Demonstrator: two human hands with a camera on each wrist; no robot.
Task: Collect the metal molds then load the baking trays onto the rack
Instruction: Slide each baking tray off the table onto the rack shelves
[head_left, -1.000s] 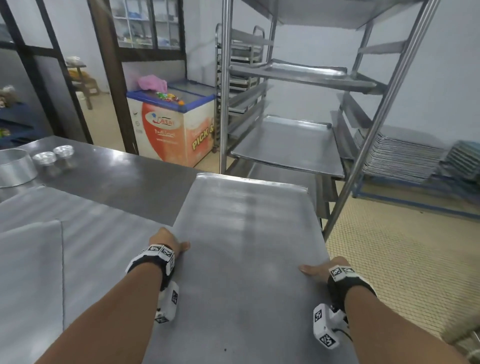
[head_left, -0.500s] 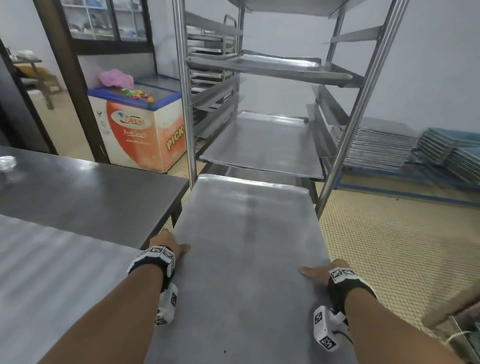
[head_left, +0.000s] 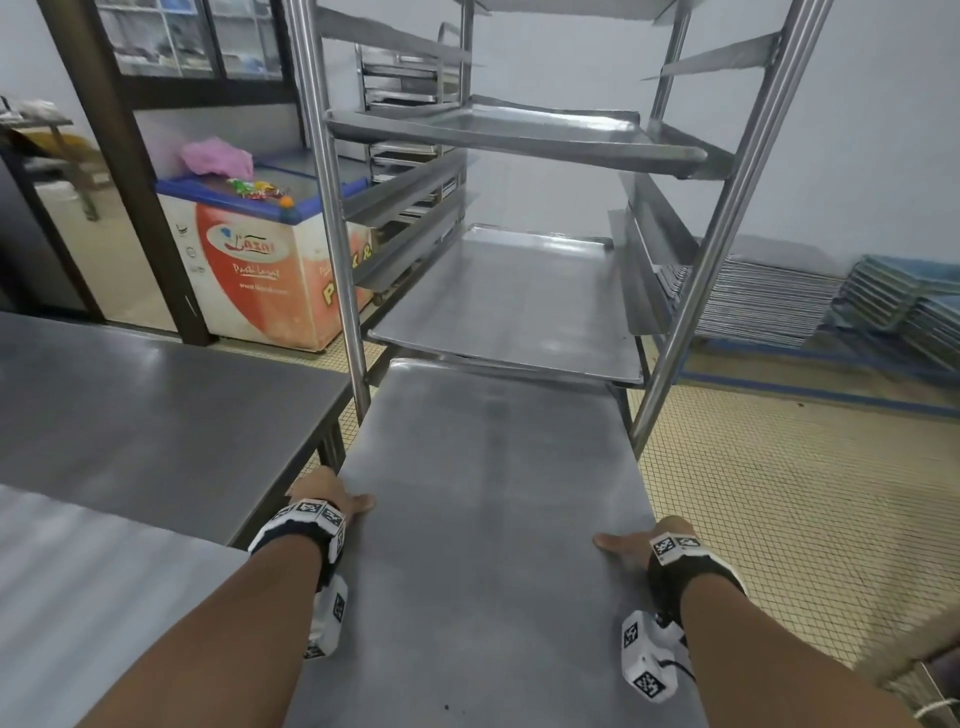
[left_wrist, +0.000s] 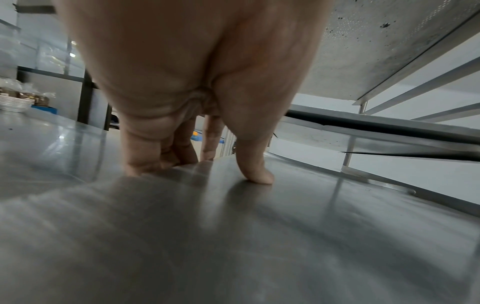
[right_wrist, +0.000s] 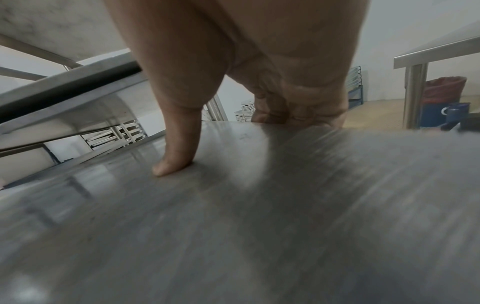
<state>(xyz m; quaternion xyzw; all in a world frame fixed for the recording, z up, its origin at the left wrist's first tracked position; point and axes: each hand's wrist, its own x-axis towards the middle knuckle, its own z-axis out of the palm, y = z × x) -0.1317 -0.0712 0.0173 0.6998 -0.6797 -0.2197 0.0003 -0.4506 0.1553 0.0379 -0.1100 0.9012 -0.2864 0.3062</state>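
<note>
I see both hands holding a flat steel baking tray (head_left: 488, 519) level. Left hand (head_left: 324, 493) grips its left edge, right hand (head_left: 631, 543) the right — thumbs on top, fingers curled under. Tray's far end sits btwn the rack (head_left: 727, 208) uprights, apparently just under a loaded tray (head_left: 519, 296).

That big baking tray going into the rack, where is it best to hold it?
By its two long side edges near the back end, as now: left hand and right hand clamp the baking tray, thumbs on top. It is wide and flat, and its front feeds the rack.
</note>
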